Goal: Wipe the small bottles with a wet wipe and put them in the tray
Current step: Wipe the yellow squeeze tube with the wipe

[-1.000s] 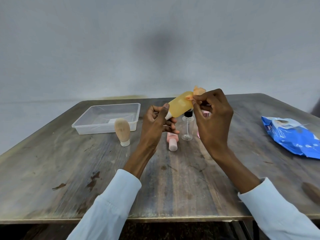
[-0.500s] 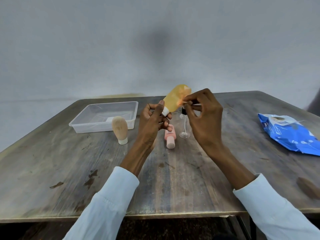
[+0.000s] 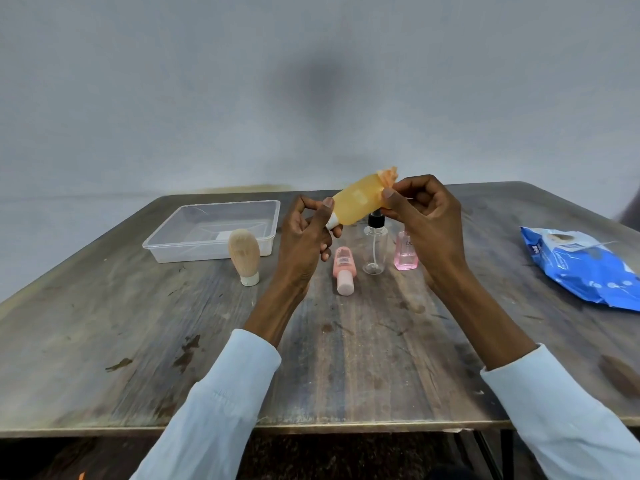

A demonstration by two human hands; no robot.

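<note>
Background: plain grey wall behind a worn wooden bench [image 3: 346, 358], which I am watching from the head camera.
Left hand [image 3: 304, 237]: raised above the bench, thumb and fingertips pinched together on the white cap end of the yellow bottle [image 3: 356, 206].
Right hand [image 3: 422, 223]: raised opposite, fingers closed around the far end of the same bottle, pressing an orange wipe [image 3: 389, 174] against it; a crumpled bit of the wipe sticks out above my thumb.
Yellow bottle: held in the air between both hands, tilted, cap end lower and toward my left, well above the bench.
Tray [image 3: 207, 251]: clear plastic, at the far left of the bench, apart from both hands; I see only a small pale label patch on its floor.
Beige bottle [image 3: 244, 254]: standing cap-down just in front of the tray's near right corner.
Pink bottle [image 3: 343, 268]: lying on its side near the middle, cap pointing toward me, below my left hand.
Clear spray bottle [image 3: 375, 247]: upright with a black top, just right of the pink bottle.
Pink square bottle [image 3: 405, 252]: upright beside the spray bottle, partly hidden by my right hand.
Wipe pack [image 3: 585, 268]: blue, lying at the right edge of the bench, well apart from the bottles.
Sleeves: pale blue on both forearms.
</note>
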